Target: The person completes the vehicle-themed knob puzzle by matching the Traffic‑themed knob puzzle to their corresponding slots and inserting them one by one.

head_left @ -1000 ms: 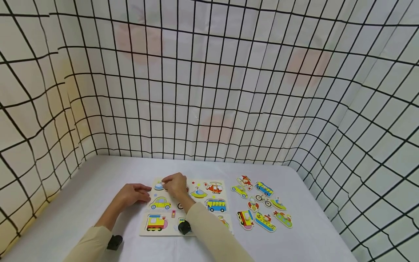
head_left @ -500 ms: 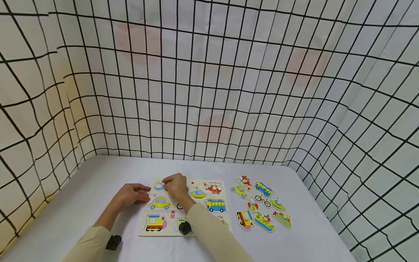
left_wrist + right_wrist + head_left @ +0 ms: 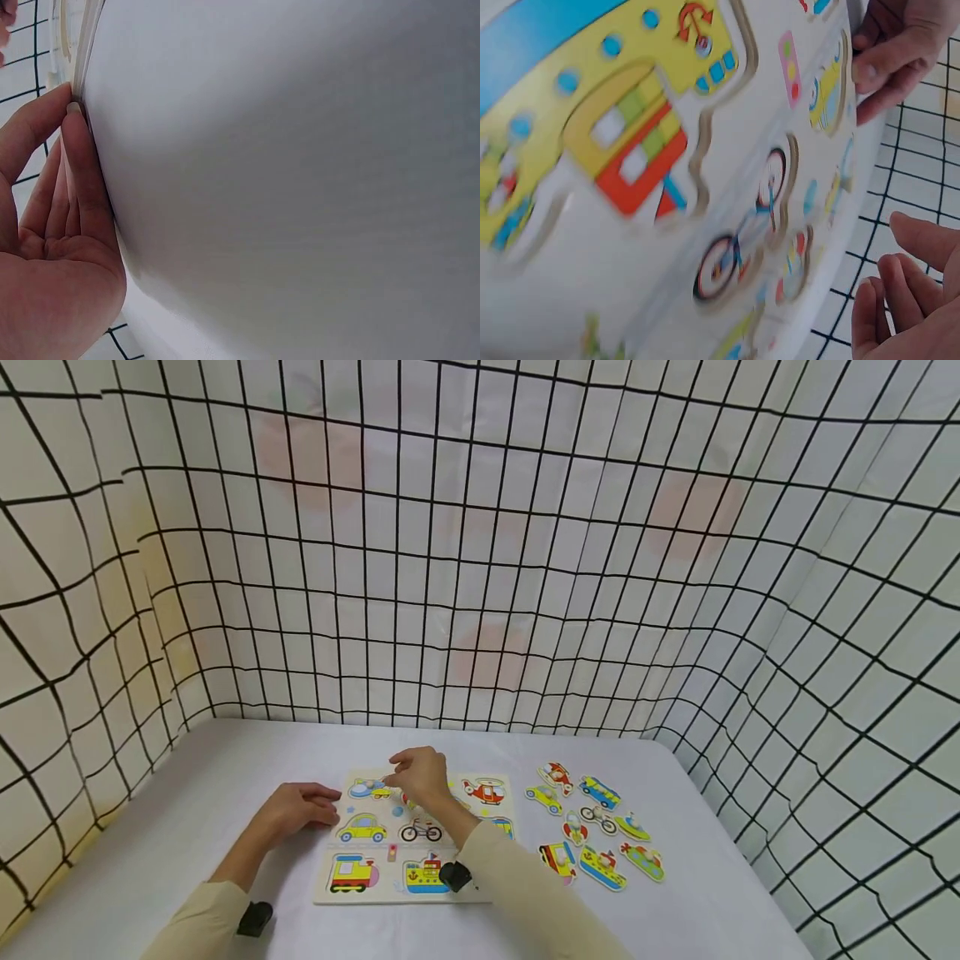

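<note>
A pale puzzle board [image 3: 390, 893] printed with vehicles lies on the table. At its left edge, my left hand [image 3: 296, 807] holds the rim with thumb and forefinger, fingertips meeting the edge in the left wrist view. My right hand [image 3: 422, 774] hovers over the upper middle, its loosely bent fingers apart and holding nothing. By its fingertips, a blue-and-yellow vehicle shape [image 3: 367, 789] occupies the upper-left spot. A yellow car [image 3: 362, 828], a bicycle [image 3: 739, 229], a train [image 3: 351, 873] and a ship [image 3: 645, 120] show on the board. My right hand and forearm hide parts of it.
Right of the board lie several loose knobbed pieces, among them a helicopter [image 3: 556, 777], a bus [image 3: 600, 793], a bicycle piece [image 3: 598, 819] and a ship piece [image 3: 602, 867]. Black netting [image 3: 450, 610] over white cloth encloses the white table [image 3: 697, 893] at back and sides.
My right hand has let go at the upper-left spot and moved up and right, showing the vehicle shape there and the bicycle below. My left hand stays at the board's edge.
</note>
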Tool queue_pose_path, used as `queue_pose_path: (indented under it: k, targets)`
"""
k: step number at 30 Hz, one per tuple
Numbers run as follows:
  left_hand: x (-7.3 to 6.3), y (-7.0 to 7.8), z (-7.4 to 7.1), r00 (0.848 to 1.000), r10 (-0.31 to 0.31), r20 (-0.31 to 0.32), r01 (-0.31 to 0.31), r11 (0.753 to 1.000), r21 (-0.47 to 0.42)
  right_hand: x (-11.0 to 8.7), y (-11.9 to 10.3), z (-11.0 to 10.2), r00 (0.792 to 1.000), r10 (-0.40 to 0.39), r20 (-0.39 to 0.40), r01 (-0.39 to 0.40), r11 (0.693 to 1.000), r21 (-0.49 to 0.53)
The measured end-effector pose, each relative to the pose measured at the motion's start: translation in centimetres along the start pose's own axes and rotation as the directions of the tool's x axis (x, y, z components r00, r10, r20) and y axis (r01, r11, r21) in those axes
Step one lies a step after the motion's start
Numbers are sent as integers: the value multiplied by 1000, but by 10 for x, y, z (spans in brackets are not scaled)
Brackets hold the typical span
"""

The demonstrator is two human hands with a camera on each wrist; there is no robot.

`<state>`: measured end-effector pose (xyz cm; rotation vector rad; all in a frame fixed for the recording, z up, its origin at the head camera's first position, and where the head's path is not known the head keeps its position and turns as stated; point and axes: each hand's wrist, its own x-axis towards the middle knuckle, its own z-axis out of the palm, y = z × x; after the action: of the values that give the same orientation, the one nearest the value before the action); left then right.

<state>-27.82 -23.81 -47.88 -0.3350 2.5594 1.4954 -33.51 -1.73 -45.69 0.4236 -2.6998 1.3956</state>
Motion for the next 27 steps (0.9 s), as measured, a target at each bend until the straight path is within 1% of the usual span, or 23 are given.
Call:
queue_pose_path:
  k: [2,4,7,9,15,21,24,27]
  targets:
    - [0,0,-2,1000,6,2,-6,1000,7,0,0,-12,1000,-22,14,23,1000,-16]
    - [2,0,-3,1000,13,4,-13,1000,13,0,1,-24,1000,-25,12,25,999,-43]
    - [4,1,-3,1000,19,11,-19,1000,9,0,3,-41,1000,-30,-8,29,996,-79]
    - [5,0,-3,1000,11,15,-11,1000,2,-1,5,-52,999,-32,-16,30,996,-87]
    - [1,-2,-6,1000,6,20,-6,1000,3,-4,11,-82,999,-36,-33,33,994,-102]
    - [0,-3,-9,1000,22,23,-22,1000,12,-3,23,-115,996,-13,-88,0,990,-144]
    - [2,-3,-7,999,24,28,-24,1000,9,-5,31,-133,993,3,-116,-21,987,-158]
    - [2,-3,-4,999,23,34,-23,1000,0,-10,38,-151,992,21,-126,-42,986,-164]
